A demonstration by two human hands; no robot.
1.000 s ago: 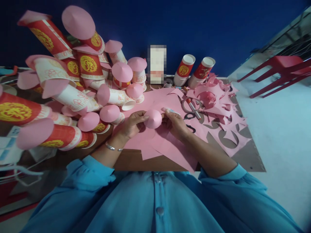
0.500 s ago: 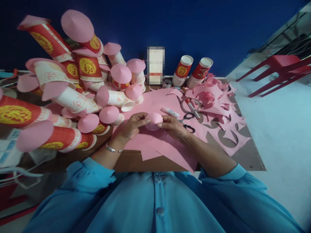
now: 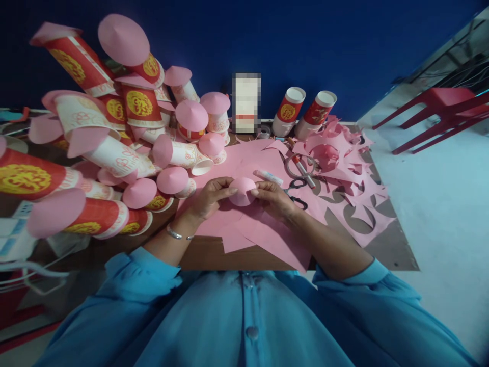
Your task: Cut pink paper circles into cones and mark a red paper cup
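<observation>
Between my two hands is a small pink paper cone (image 3: 243,192), held above the sheets with its point up. My left hand (image 3: 214,198) pinches its left edge between thumb and fingers. On the opposite edge, my right hand (image 3: 272,198) grips it the same way. Pink paper sheets (image 3: 237,229) lie flat under both hands. Just beyond my right hand are black-handled scissors (image 3: 298,194), their blades partly hidden, and a white glue stick (image 3: 268,177).
Paper cups topped with pink cones (image 3: 114,153) crowd the table's left side. Two stacks of red-and-white cups (image 3: 289,109) stand at the back. Pink paper offcuts (image 3: 355,204), a tape roll (image 3: 300,165) and a red-capped marker (image 3: 303,171) lie right. A red stool (image 3: 439,109) stands beyond.
The right thumb has shifted slightly outward along the cone's edge. Both hands keep hold of the cone in nearly the same place, and the view has moved a little.
</observation>
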